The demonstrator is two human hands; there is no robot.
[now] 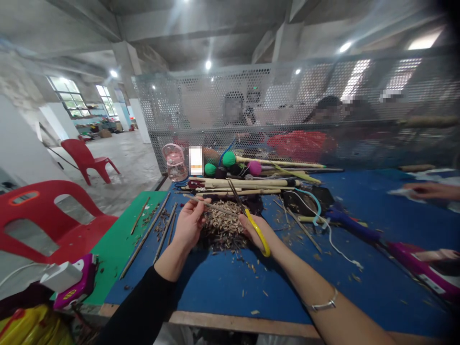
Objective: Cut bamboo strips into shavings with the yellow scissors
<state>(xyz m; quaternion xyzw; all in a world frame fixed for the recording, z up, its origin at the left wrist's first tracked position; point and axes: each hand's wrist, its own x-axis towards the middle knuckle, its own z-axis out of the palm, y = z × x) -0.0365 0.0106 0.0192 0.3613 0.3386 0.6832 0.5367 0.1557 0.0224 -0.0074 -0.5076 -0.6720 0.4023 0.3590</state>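
Observation:
A thin brown stick (221, 209) spans the space between my two hands, above a heap of short cut wood pieces (223, 221). My left hand (191, 221) pinches it near its left end. Scissors with yellow handles (259, 232) are in my right hand (256, 230), their dark blades pointing up and away. The right fingertips also meet the stick's right end. Dark bits lie along the front of the heap. Longer sticks (145, 235) rest to the left of my left hand.
Behind the heap lie bundled pale sticks (247, 184), green yarn balls (229, 158) and a pink bottle (175, 163). A perforated metal screen (201, 105) backs the table. At right are a purple tool (413, 263) and another person's hand (431, 190). Red chairs (53, 215) stand left.

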